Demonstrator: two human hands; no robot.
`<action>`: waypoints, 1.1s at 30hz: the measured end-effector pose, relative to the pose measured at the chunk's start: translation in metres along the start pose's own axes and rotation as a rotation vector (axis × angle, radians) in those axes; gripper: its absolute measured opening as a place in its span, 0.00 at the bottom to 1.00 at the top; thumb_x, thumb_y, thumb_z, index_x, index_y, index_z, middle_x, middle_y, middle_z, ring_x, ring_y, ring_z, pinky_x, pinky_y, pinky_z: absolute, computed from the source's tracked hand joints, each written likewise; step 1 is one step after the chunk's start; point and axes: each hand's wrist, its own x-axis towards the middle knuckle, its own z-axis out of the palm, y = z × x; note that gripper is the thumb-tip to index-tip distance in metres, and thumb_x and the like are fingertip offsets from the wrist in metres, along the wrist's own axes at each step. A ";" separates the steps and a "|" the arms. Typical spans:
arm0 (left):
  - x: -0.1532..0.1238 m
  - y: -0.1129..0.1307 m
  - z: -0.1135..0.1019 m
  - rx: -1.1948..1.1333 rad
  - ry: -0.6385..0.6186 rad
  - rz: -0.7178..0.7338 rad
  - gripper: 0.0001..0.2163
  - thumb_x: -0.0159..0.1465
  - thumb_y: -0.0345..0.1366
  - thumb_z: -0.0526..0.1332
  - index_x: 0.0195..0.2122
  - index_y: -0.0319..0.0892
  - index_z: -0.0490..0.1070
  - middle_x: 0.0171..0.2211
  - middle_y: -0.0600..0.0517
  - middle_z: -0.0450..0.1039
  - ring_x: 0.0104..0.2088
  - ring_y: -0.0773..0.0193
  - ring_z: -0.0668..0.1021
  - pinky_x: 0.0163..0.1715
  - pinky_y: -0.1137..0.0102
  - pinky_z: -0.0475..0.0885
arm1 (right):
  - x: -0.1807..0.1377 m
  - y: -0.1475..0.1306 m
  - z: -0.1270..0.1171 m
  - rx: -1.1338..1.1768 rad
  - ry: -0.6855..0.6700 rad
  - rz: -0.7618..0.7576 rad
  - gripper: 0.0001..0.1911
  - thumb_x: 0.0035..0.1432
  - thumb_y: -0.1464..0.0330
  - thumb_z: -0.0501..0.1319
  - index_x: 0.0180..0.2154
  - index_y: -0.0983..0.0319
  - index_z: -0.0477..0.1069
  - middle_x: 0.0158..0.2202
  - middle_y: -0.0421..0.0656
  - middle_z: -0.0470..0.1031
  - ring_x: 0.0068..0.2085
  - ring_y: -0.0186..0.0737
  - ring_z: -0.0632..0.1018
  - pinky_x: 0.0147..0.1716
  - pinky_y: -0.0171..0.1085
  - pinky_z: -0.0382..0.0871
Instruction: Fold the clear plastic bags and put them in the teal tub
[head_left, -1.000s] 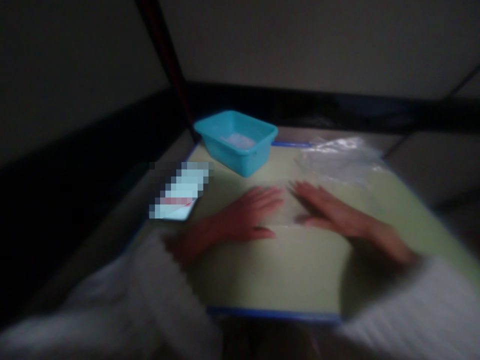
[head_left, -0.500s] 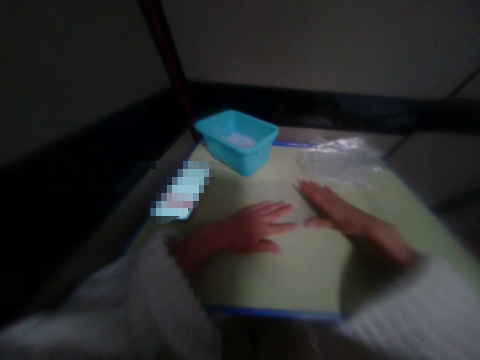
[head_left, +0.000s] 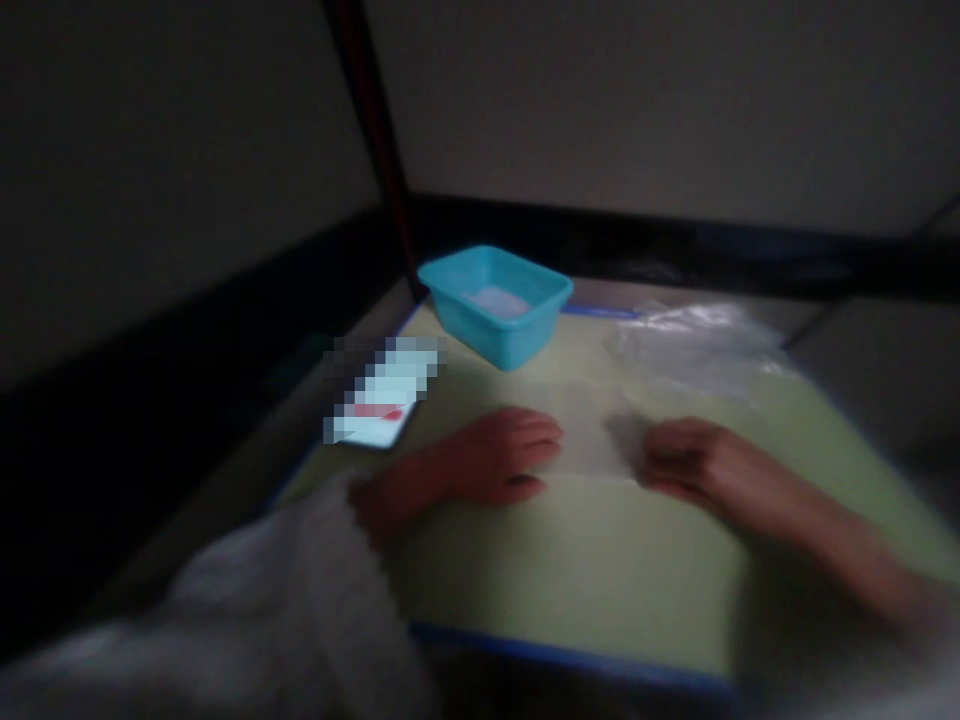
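A flat clear plastic bag (head_left: 589,440) lies on the green mat (head_left: 585,560) between my hands. My left hand (head_left: 502,455) rests on the bag's left edge with its fingers curled down onto it. Curled into a loose fist, my right hand (head_left: 686,458) grips the bag's right edge. The view is dim and blurred, so the exact pinch is hard to make out. Both arms wear white knitted sleeves.
A teal plastic tub (head_left: 499,305) with something pale inside stands at the mat's far edge. A heap of clear plastic bags (head_left: 697,335) lies at the far right. A pixelated flat object (head_left: 379,395) sits at the mat's left. Dark walls surround the table.
Both hands lay flat with fingers stretched over the bag; now their fingers are curled at its two edges. The right hand has drawn back to the right. The view shifted slightly downward.
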 end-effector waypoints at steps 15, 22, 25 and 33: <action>0.006 0.004 -0.002 0.084 -0.048 0.003 0.11 0.63 0.38 0.56 0.43 0.38 0.69 0.46 0.43 0.72 0.47 0.55 0.73 0.47 0.61 0.68 | 0.002 -0.011 0.009 -0.172 0.022 -0.060 0.12 0.61 0.75 0.53 0.27 0.61 0.70 0.28 0.42 0.71 0.32 0.40 0.73 0.35 0.42 0.64; 0.004 0.001 0.001 0.026 -0.043 -0.029 0.12 0.63 0.40 0.56 0.44 0.40 0.68 0.46 0.44 0.72 0.48 0.56 0.73 0.49 0.62 0.67 | 0.001 -0.010 0.011 -0.123 0.028 -0.054 0.12 0.62 0.75 0.53 0.28 0.61 0.70 0.28 0.43 0.73 0.29 0.39 0.73 0.32 0.40 0.63; 0.004 0.000 0.003 0.005 -0.011 -0.040 0.12 0.63 0.40 0.57 0.44 0.40 0.68 0.47 0.43 0.72 0.49 0.56 0.73 0.50 0.62 0.67 | -0.002 -0.009 0.009 -0.099 0.044 -0.024 0.13 0.64 0.72 0.51 0.29 0.62 0.71 0.26 0.42 0.72 0.26 0.37 0.73 0.28 0.38 0.62; 0.004 -0.001 0.004 -0.010 -0.012 -0.055 0.12 0.62 0.40 0.57 0.44 0.39 0.69 0.47 0.44 0.72 0.48 0.57 0.73 0.49 0.62 0.68 | -0.003 -0.008 0.004 0.124 0.135 0.074 0.12 0.66 0.67 0.51 0.39 0.61 0.73 0.32 0.44 0.78 0.30 0.37 0.78 0.30 0.35 0.70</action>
